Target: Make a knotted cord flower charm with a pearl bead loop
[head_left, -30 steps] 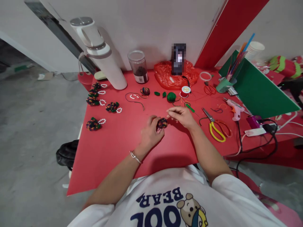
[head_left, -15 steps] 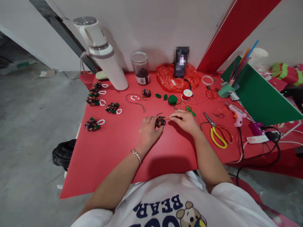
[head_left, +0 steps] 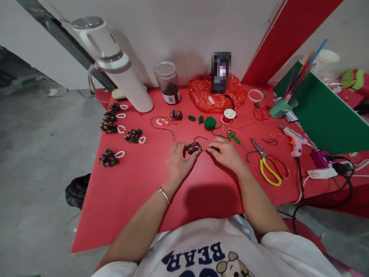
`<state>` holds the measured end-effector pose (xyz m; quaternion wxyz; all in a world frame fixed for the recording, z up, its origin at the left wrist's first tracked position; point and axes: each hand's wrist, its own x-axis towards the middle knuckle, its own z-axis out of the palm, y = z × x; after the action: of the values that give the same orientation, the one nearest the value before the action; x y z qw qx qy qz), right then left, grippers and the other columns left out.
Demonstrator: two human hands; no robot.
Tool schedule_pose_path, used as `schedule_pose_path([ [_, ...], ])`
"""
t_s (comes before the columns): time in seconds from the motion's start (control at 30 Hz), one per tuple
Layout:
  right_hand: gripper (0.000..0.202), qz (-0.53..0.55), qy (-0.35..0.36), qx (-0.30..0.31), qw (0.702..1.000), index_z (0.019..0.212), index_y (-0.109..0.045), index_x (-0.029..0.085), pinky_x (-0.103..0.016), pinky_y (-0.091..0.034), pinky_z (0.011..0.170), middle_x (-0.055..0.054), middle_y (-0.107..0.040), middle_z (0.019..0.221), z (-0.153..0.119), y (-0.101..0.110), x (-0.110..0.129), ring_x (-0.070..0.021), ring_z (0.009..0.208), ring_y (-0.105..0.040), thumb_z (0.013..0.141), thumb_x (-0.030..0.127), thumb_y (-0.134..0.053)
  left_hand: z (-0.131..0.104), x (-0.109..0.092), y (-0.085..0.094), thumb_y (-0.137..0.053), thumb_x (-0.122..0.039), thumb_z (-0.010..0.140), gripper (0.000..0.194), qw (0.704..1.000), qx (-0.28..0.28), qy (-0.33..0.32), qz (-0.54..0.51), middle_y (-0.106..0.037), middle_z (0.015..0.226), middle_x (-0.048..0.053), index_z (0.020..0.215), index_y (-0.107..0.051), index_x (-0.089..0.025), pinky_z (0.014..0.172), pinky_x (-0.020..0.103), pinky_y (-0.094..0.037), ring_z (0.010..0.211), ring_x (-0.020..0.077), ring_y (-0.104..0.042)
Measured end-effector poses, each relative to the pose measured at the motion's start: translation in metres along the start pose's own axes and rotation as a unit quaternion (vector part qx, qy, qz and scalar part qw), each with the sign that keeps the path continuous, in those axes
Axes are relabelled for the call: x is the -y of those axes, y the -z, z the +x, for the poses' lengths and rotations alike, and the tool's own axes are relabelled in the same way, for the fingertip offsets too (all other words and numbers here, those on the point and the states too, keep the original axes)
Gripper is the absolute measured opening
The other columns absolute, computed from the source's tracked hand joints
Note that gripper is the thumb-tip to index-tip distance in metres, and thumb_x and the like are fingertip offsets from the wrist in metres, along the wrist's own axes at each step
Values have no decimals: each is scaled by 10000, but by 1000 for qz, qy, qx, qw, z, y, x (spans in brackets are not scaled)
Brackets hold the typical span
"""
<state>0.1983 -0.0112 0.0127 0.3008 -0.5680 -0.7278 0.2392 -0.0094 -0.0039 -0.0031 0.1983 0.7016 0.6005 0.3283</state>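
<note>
Left hand (head_left: 179,161) pinches the small multicoloured woven yarn flower (head_left: 193,147), fingers curled shut around its left side, holding it just above the red worktop (head_left: 138,181) near the middle. Right hand (head_left: 226,151) closes in from the other side, fingertips pressed together on a thin needle-like tool or thread end at the flower's edge; too fine to tell which. That flower looks soft, light and squashy, so a gentle grip on its rim should do, and squeezing could flatten the petals. Behind sit a green yarn ball (head_left: 210,122) and a red thread spool (head_left: 229,114). Yellow-handled scissors (head_left: 268,167) lie to the right, and finished flowers with white bead loops (head_left: 133,135) wait to the left.
</note>
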Motion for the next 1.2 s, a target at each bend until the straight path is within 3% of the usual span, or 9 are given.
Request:
schedule_pose_path([
  [0.23, 153, -5, -3, 18, 1000, 891, -762, 213, -302, -439, 745, -45, -654, 873, -2, 6, 1, -166, 792, -601, 936, 206, -616, 2, 5, -3, -725, -355, 841, 254, 1000, 17, -11, -7, -717, 1008, 62, 1068, -701, -242, 675, 304, -416, 850, 221, -633],
  [0.93, 157, -34, -5, 49, 998, 858, -756, 181, -293, -437, 748, -43, -651, 826, -4, 19, 2, -164, 782, -602, 928, 159, -617, 1, -1, 1, -716, -358, 856, 257, 999, 30, 4, 14, -720, 978, 26, 1082, -715, -233, 663, 279, -414, 799, 171, -630],
  [1.2, 157, -38, -11, 59, 997, 875, -757, 192, -298, -444, 766, -44, -662, 850, -4, 15, 1, -166, 795, -614, 933, 172, -612, 1, 0, 1, -721, -358, 853, 261, 1000, 26, -4, 9, -728, 983, 40, 1080, -723, -231, 649, 284, -407, 796, 181, -636],
])
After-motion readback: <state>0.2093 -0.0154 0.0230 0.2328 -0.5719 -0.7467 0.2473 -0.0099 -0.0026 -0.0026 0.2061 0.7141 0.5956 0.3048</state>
